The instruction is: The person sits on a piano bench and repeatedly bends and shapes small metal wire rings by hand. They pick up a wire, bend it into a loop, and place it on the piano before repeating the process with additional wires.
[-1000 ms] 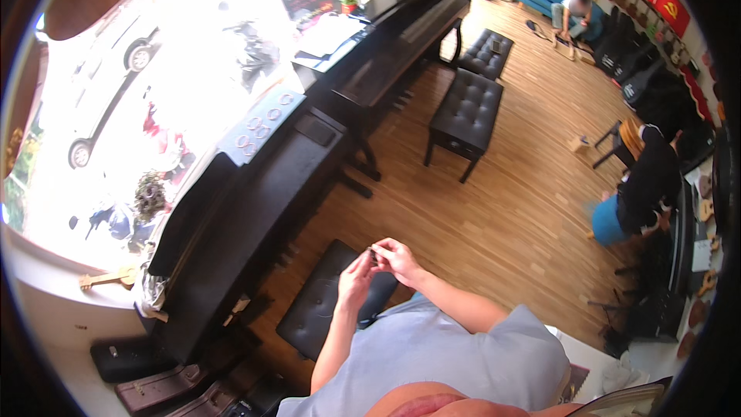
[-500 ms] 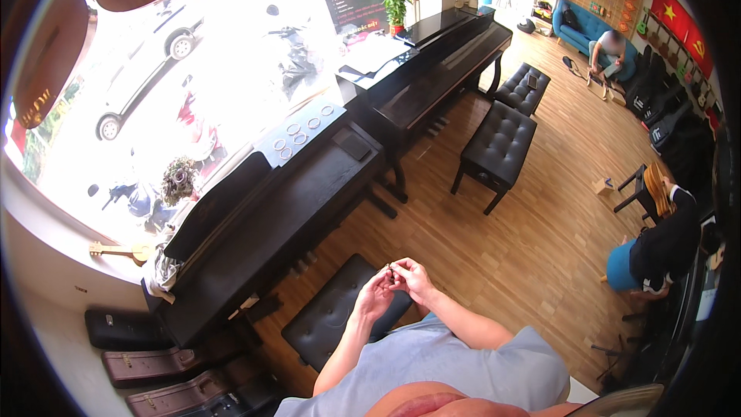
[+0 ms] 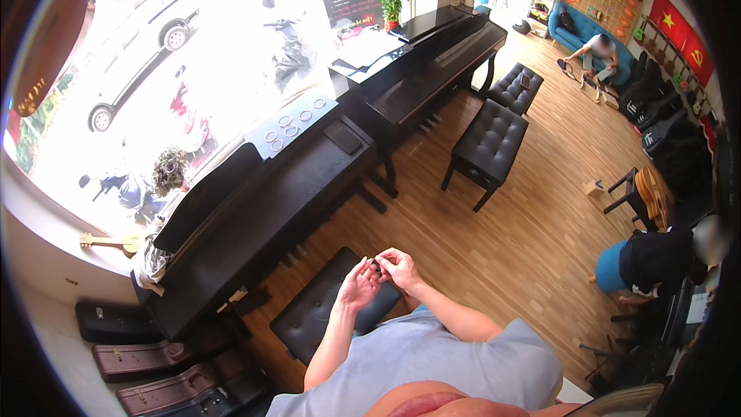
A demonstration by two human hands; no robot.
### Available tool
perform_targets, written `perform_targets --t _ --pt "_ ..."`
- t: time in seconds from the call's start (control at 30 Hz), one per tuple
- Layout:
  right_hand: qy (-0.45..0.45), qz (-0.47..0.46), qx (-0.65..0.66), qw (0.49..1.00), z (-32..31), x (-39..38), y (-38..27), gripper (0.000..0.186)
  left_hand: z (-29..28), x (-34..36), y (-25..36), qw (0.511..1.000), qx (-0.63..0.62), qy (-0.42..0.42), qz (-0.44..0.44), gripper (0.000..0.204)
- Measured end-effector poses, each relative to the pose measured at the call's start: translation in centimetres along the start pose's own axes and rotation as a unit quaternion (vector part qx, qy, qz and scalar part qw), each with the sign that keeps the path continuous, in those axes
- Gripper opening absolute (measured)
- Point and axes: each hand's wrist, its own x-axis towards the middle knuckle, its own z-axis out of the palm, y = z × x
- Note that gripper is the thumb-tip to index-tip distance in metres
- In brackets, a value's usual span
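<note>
In front of my chest, both hands are raised over a black padded bench. A small dark piece, too tiny to make out its kind, sits between my fingertips. My right hand pinches it from the right with bent fingers. My left hand has its palm turned up, its fingertips curled against the same piece. Beneath them lies the bench's black seat. Ahead to the left, a dark piano carries a pale blue sheet with several thin rings on it, beside a flat dark rectangle.
A second dark piano stands farther off, with black benches beside it. Instrument cases are stacked at the lower left. At the right a person in black sits by a guitar; another sits on a blue sofa.
My left palm has opened somewhat, and the dark piece shows more clearly. The person at right has drawn an arm back from the guitar; the person on the sofa reaches sideways.
</note>
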Motion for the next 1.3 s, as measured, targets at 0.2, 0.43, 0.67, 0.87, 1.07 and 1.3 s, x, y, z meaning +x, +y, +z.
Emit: perform_targets --t 0.2,0.43,0.67,0.87,1.07,1.3 --pt "-0.009 -0.035 -0.038 0.999 -0.1 -0.2 0.7 0.009 -2.1 0.7 -0.6 0.992 0.11 0.018 0.05 0.009" --pt "0.023 -0.139 -0.231 0.963 0.3 -1.7 -0.8 0.01 -2.6 1.2 -1.5 0.969 0.225 0.062 0.075 0.006" --pt "-0.022 -0.153 -0.241 0.958 1.0 -2.5 -3.3 0.009 -3.9 1.4 -0.5 0.971 0.229 0.018 0.068 0.013" --pt "0.033 -0.325 -0.268 0.906 0.4 0.5 -3.1 0.007 1.5 0.4 1.2 0.955 0.291 -0.022 0.048 0.047" --pt "0.036 -0.191 -0.213 0.958 0.2 0.7 -3.4 0.006 3.1 -1.4 1.6 0.877 0.479 0.022 0.034 0.046" --pt "0.037 -0.074 -0.012 0.997 -1.0 2.0 -2.2 0.009 3.0 -1.4 1.9 0.756 0.636 0.107 0.109 0.02"
